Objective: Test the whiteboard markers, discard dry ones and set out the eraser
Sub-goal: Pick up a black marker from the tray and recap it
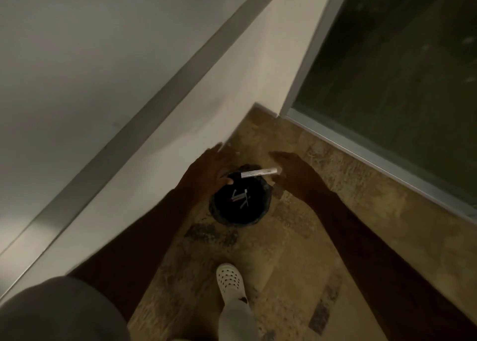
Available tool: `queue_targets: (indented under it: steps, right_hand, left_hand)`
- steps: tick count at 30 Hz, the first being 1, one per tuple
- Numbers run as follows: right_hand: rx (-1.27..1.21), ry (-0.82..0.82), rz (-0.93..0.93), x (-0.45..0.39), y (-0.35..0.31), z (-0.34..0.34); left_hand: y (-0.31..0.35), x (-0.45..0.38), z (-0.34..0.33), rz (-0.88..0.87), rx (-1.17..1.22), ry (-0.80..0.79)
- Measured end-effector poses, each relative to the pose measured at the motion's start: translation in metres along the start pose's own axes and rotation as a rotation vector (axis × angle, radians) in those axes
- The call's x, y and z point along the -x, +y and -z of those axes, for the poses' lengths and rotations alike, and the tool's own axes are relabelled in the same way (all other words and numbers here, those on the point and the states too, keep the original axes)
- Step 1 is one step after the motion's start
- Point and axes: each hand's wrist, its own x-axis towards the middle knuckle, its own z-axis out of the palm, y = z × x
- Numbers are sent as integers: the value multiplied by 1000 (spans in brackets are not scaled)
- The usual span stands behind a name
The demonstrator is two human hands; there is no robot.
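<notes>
- Head view, the only one: both hands are out over a small black bin [238, 213] on the floor by the wall.
- A white marker [259, 172] sits across the bin's far rim, between the two hands. Can't tell if it's mid-drop or balanced there, and it's a bit blurry.
- Left hand [206, 173] has fingers spread, holding nothing, thumb near the marker's dark end. Right hand [296, 175] is also relaxed, its grip apart, just beside the other end.
- Looks like the discard step to me: several markers [241, 198] already lie in the bin's bottom.
- Next move probably means checking this one actually goes in, then heading back for the eraser, which isn't in view.
- Room-wise: the wall [180, 134] hugs the bin's left side, and a window frame [361, 144] runs along the right. There's open floor [284, 237] behind, where a white shoe [229, 280] stands.
</notes>
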Motion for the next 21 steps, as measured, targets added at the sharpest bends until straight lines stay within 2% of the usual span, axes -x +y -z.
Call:
queue_targets:
  steps: [2,7,11,21]
  right_hand:
    - [-4,19,-16,3,0,-3]
    - [199,191,-150,16,-16,-6]
    - [261,284,-193,28,-42,1]
    - [287,218,-7,54,-140,-17]
  left_hand:
    - [-2,5,3,-34,-81,-20]
    - [19,24,21,175,-242,150]
    - [33,54,24,302,-285,153]
    - [62,165,38,629,-192,228]
